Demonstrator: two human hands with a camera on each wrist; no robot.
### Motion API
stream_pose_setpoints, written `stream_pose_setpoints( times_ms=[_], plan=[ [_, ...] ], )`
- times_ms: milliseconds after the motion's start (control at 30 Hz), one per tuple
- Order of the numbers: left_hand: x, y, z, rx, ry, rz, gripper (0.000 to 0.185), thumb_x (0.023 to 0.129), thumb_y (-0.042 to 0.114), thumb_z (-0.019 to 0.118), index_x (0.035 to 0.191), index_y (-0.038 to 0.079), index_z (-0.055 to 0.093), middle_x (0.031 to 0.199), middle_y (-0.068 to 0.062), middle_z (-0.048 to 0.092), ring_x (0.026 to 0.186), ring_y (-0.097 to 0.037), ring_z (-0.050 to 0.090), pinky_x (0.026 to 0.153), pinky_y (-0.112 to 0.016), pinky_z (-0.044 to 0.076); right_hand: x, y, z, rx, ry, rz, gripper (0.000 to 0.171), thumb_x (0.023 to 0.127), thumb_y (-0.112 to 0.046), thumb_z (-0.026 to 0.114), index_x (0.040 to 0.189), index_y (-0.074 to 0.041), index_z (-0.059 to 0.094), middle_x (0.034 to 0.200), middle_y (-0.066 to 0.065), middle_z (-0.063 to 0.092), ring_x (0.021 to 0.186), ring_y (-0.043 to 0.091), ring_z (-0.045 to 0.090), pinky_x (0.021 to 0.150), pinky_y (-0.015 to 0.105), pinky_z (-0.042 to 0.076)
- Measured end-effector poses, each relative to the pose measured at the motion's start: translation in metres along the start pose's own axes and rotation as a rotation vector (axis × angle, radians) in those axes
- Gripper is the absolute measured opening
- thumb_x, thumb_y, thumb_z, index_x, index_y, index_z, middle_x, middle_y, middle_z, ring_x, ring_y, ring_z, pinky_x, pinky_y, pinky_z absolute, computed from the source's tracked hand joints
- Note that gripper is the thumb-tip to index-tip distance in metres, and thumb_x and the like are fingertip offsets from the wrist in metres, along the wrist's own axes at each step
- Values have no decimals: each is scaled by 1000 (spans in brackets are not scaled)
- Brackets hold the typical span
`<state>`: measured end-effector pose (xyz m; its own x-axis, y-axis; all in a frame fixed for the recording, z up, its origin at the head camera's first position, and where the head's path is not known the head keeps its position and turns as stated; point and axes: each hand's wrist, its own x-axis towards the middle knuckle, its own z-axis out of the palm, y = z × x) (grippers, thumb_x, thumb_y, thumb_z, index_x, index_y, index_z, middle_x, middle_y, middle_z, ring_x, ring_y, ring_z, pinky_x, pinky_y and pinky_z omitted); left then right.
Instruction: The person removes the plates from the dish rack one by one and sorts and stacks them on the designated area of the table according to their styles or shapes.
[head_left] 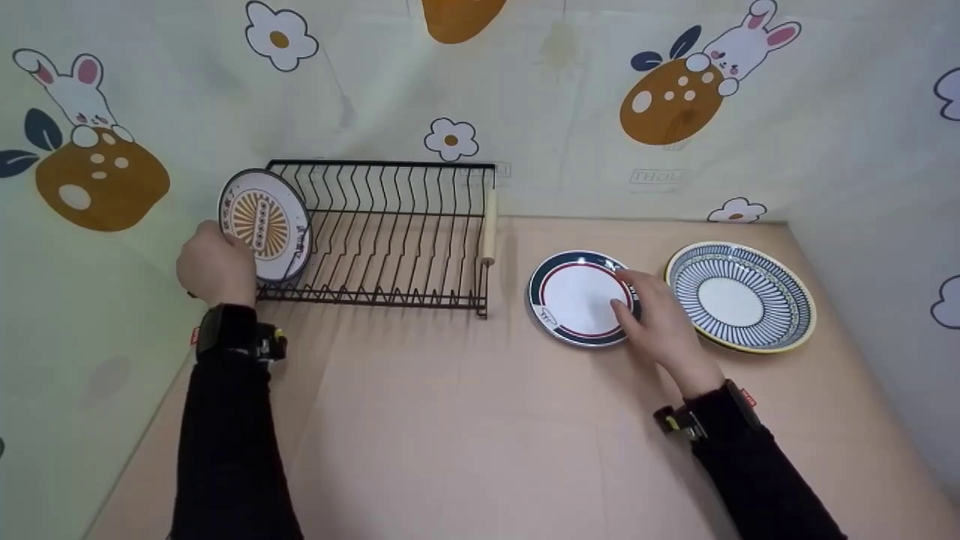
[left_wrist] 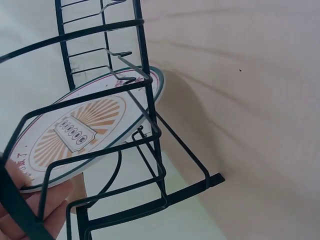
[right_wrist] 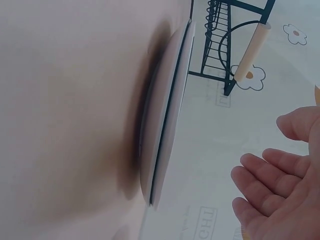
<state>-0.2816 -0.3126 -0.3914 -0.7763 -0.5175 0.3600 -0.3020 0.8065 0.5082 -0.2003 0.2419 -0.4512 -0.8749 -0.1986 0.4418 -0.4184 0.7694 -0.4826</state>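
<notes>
My left hand (head_left: 217, 262) holds the left edge of a white plate (head_left: 289, 259) with an orange sunburst print. The plate stands tilted in the left end of a black wire dish rack (head_left: 397, 304). In the left wrist view, fingers (left_wrist: 55, 200) grip the rim of the sunburst plate (left_wrist: 107, 117) behind the rack's wires. Above the right side of a white plate (head_left: 577, 300) with a dark rim and red ring is my right hand (head_left: 664, 326), fingers loosely bent. The right wrist view shows the hand (right_wrist: 280, 185) apart from that plate (right_wrist: 167, 120), which appears edge-on.
A larger bowl-like dish (head_left: 802, 319) with blue radiating stripes and a yellow rim lies at the right. The rack has a wooden handle (head_left: 490, 229) on its right end. Patterned cloth (head_left: 562, 150) hangs behind the beige table (head_left: 465, 420).
</notes>
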Motion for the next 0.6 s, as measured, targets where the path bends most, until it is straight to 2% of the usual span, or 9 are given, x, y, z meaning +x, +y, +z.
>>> stream_pose_setpoints(
  times_ms=[133,300,467,600],
  plan=[
    [2,0,-4,15,21,-25,26,101,9,40,101,-9,60,98,-30,66,91,-47,64,67,-56,45,1,-1,0,-1,-9,8,42,92,-8,66,130,8,56,127,25,59,121,41,52,107,50,36],
    [5,-1,-7,3,40,-45,30,103,11,41,111,-10,61,106,-30,67,97,-47,63,75,-58,46,1,-2,-2,4,-25,21,42,93,-9,64,131,8,55,128,25,59,123,40,51,108,49,36],
    [4,-2,-8,-54,91,-50,30,103,12,42,112,-9,62,108,-29,67,99,-46,63,80,-58,47,1,-3,-3,19,-15,20,42,93,-8,64,131,8,55,129,25,58,124,40,50,108,49,35],
    [1,1,-10,-127,155,-47,29,103,13,43,108,-7,63,105,-25,69,97,-41,65,79,-53,46,2,-5,-3,39,-1,18,42,94,-8,64,131,8,54,130,25,58,125,40,49,109,49,35]
  ],
)
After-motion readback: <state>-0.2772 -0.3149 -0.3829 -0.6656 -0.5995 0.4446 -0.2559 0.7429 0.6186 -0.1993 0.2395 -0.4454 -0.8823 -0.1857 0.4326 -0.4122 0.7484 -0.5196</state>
